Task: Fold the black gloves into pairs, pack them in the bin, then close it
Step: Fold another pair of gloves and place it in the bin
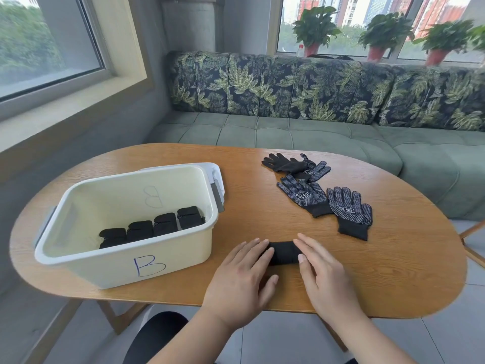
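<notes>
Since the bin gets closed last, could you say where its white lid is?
In the head view, the white plastic lid lies on the oval wooden table, left of centre, peeking out behind the far right corner of the cream plastic bin.

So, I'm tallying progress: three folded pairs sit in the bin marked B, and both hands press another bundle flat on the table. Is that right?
Not quite: the head view shows four folded pairs in the bin, not three. The rest holds: the left hand and right hand press another bundle flat on the table.
</notes>
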